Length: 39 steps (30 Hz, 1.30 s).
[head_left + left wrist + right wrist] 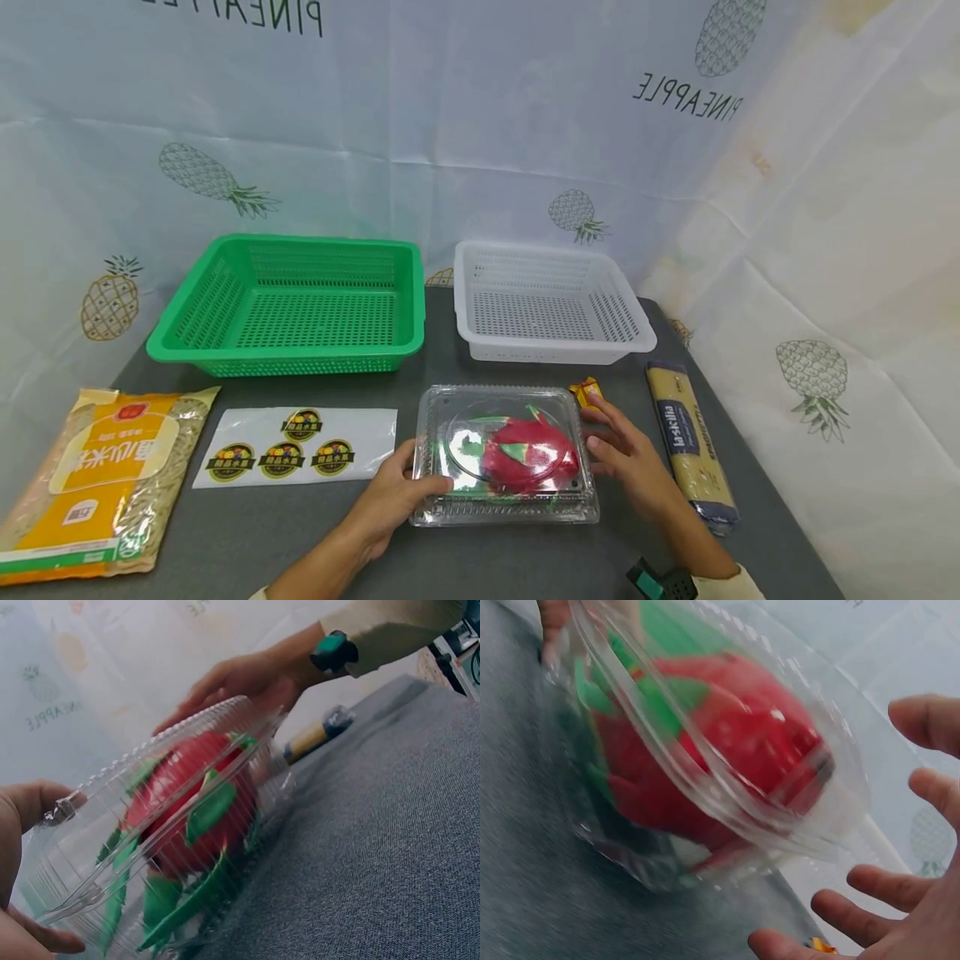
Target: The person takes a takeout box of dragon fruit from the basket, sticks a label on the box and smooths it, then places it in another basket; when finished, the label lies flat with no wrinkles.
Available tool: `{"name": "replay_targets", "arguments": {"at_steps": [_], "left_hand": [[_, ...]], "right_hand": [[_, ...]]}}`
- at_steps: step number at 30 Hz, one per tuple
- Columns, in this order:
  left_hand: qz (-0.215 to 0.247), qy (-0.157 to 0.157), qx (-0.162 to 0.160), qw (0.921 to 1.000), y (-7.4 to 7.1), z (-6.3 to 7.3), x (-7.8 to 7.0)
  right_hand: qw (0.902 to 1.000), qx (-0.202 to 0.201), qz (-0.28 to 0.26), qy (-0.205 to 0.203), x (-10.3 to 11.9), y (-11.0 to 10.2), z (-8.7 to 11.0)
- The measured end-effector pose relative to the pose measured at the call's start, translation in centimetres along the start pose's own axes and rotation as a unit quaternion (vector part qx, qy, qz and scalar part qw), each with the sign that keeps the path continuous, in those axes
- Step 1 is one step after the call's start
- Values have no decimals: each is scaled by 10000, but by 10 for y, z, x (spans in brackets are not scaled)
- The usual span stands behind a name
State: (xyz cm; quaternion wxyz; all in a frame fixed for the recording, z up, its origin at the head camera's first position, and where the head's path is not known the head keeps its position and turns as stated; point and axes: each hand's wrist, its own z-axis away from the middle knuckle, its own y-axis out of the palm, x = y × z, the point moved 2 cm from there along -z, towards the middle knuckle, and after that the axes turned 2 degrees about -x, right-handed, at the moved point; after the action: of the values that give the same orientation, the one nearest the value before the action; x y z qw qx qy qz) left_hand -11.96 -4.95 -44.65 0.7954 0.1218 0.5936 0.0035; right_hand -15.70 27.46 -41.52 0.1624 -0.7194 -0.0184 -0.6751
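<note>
A clear plastic clamshell box (465, 408) sits on the grey table in front of me, its lid down. Through the plastic I see a red dragon fruit (528, 452) with green scales. My left hand (393, 500) grips the box's left side, its thumb over the lid. In the left wrist view, the left hand's thumb and fingers hold the end of the box (90, 862). Beside the right side of the box is my right hand (633, 462); the right wrist view shows its fingers (889, 887) spread and apart from the plastic.
A green basket (285, 365) and a white basket (555, 350) stand at the back. Left lie a sheet of round stickers (255, 422) and an orange-labelled bag (112, 475). A small yellow packet (587, 391) lies behind the right hand; a pasta pack (690, 442) lies right.
</note>
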Motion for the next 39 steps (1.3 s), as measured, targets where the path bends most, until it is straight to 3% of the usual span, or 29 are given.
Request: {"name": "replay_targets", "arguments": {"at_steps": [7,16,22,29,39], "left_hand": [[-17,29,-40,10000,-1,0,2],[33,66,-14,10000,-4,-1,5],[68,85,19,9999,-4,-1,5],[117,152,96,9998,-4,0,5],[184,143,189,9996,-2,0,7]], "right_hand": [[9993,258,269,-103,-2,-12,-19],[9930,1047,169,-517,-10,-19,-53],[9845,1616,-349,-579,-13,-18,-74],[9636,2338,-1060,-743,-14,-11,-92],[9601,2621,-611,-765,-23,-3,-101]]}}
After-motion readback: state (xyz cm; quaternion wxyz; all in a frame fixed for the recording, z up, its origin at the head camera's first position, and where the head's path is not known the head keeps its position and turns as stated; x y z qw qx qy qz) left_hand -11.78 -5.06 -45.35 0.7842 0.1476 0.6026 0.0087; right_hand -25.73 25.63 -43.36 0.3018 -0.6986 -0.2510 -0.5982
